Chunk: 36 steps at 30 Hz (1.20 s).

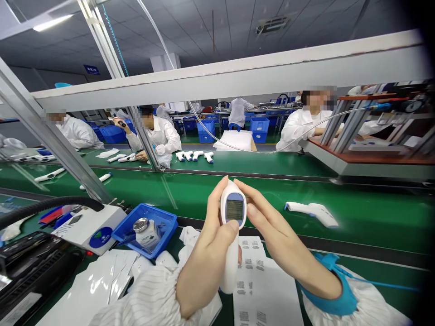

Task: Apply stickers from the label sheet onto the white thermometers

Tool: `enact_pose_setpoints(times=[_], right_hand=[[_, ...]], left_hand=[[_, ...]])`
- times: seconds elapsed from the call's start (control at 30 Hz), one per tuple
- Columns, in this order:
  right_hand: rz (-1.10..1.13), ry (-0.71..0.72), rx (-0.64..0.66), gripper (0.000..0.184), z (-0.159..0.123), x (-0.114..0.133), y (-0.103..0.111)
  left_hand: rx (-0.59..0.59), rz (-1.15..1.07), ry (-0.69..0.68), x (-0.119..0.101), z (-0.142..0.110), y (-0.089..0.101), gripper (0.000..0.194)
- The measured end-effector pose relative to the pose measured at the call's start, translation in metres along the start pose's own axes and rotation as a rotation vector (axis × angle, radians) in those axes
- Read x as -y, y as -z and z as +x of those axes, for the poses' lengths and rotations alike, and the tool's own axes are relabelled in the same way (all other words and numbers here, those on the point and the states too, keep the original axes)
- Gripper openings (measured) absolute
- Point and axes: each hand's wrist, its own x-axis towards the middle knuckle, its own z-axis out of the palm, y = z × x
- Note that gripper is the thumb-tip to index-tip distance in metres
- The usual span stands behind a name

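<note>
A white infrared thermometer is held upright in front of me, with its blue-framed display facing me and dark text on the screen. My left hand is wrapped around its left side and handle, the thumb lying just below the screen. From the right, my right hand steadies the head, with fingertips and thumb touching its side. A blue wrist strap circles my right wrist. Under the thermometer lies a sheet of printed labels.
A blue tray holding a metal-capped bottle stands left, beside a white box. Another thermometer lies on the green conveyor belt. Glossy white sheets spread at lower left. A metal post rises there; people in white work opposite.
</note>
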Motion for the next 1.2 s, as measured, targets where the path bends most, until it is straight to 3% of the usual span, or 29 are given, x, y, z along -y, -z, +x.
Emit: enact_pose_setpoints(times=[0.2, 0.43, 0.53, 0.63, 0.73, 0.83, 0.93, 1.03, 1.13, 1.2], right_hand=[[-0.01, 0.007, 0.024, 0.045, -0.003, 0.006, -0.006], [0.034, -0.028, 0.018, 0.049, -0.008, 0.007, -0.01], [0.131, -0.143, 0.054, 0.063, -0.014, -0.003, -0.023], [0.219, -0.239, 0.201, 0.072, -0.017, -0.022, -0.044], [0.313, -0.322, 0.285, 0.059, -0.009, -0.046, -0.062], [0.128, -0.453, 0.223, 0.031, 0.012, -0.078, -0.066], [-0.228, -0.517, 0.04, 0.03, 0.041, -0.116, -0.054], [-0.455, -0.527, -0.115, 0.033, 0.071, -0.148, -0.025], [-0.687, -0.537, -0.276, 0.039, 0.082, -0.165, 0.019], [-0.81, -0.576, -0.379, 0.049, 0.074, -0.17, 0.054]], left_hand=[[0.028, 0.08, -0.079, 0.011, 0.003, 0.006, 0.067], [0.005, 0.04, -0.042, 0.008, 0.0, 0.004, 0.063], [-0.085, -0.038, -0.076, 0.004, 0.014, 0.005, 0.06], [-0.217, -0.191, -0.119, 0.009, 0.04, 0.012, 0.058], [-0.246, -0.178, -0.069, 0.028, 0.063, 0.025, 0.058], [-0.267, 0.015, 0.057, 0.052, 0.08, 0.041, 0.06], [-0.209, 0.146, 0.214, 0.067, 0.088, 0.052, 0.075], [-0.131, 0.234, 0.296, 0.069, 0.084, 0.056, 0.085], [-0.04, 0.297, 0.335, 0.069, 0.069, 0.065, 0.057], [0.007, 0.334, 0.343, 0.071, 0.057, 0.077, 0.039]])
